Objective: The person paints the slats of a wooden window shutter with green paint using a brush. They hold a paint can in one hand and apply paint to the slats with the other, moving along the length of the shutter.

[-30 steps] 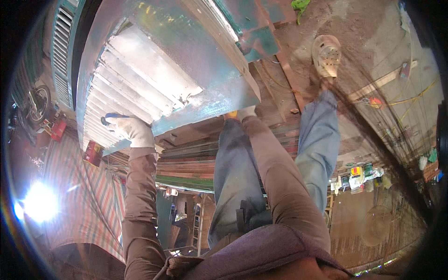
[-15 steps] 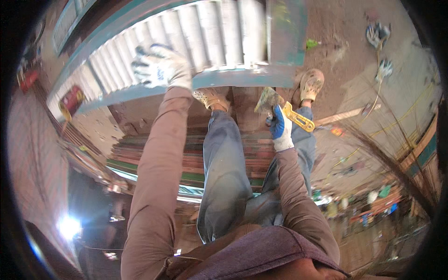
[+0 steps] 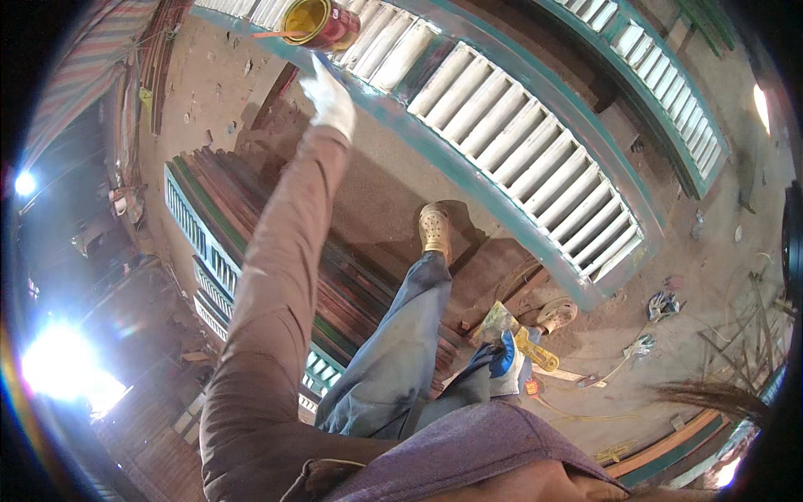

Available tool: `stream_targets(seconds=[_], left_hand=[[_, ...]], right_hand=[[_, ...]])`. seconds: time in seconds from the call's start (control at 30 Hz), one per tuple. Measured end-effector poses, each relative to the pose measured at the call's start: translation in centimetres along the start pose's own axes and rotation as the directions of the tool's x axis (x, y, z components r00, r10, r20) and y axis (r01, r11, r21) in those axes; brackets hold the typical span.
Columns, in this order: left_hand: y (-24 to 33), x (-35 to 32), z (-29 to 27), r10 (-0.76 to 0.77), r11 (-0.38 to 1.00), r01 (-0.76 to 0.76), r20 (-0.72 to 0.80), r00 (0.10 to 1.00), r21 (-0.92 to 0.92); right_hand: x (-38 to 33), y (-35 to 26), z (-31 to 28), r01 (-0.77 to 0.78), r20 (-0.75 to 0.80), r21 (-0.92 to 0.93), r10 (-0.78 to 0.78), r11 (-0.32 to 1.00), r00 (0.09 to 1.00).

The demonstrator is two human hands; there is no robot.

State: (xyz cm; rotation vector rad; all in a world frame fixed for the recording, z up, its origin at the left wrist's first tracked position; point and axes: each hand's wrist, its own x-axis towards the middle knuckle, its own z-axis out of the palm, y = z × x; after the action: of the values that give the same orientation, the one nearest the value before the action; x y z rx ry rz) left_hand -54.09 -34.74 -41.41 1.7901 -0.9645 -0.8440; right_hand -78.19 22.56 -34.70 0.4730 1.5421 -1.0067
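Note:
My left hand (image 3: 328, 94), in a white glove, reaches far out and rests on the teal frame of a long louvered shutter (image 3: 510, 159) with pale slats. Its fingers point at a red paint can (image 3: 322, 21) with yellow inside, which stands on the shutter just beyond the fingertips. A thin orange stick (image 3: 269, 34) pokes out at the can's left. My right hand (image 3: 504, 368), in a blue and white glove, hangs by my thigh and grips a yellow-handled tool (image 3: 527, 343) with a flat pale blade.
My feet in tan clogs (image 3: 435, 230) stand on the dirt floor beside the shutter. A stack of dark boards and more teal shutters (image 3: 209, 251) lies to the left. A second shutter (image 3: 669, 92) lies beyond. Rags and cord (image 3: 661, 305) litter the right.
My left hand has slid along the shutter's frame up to the paint can, which has come into view. My right hand stays low with the yellow-handled tool.

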Motion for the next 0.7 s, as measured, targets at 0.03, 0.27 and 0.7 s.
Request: stream_targets(seconds=[0.03, 0.27, 0.7], left_hand=[[1.2, 2.1, 0.9, -0.012, 0.987, 0.019, 0.045, 0.999, -0.157], [6.2, 8.5, 3.3, -0.334, 0.806, 0.374, 0.169, 0.927, -0.459], [5.9, -13.1, 1.2, -0.066, 0.987, -0.032, 0.571, 0.819, 0.160]], right_hand=[[-0.1, 0.3, 1.1, 0.028, -0.071, 0.094, -0.021, 0.995, 0.997], [-1.6, 2.6, 6.6, 0.073, -0.121, 0.160, -0.054, 0.984, 0.991], [-4.4, -2.1, 12.4, 0.089, -0.111, 0.154, -0.072, 0.984, 0.991]])
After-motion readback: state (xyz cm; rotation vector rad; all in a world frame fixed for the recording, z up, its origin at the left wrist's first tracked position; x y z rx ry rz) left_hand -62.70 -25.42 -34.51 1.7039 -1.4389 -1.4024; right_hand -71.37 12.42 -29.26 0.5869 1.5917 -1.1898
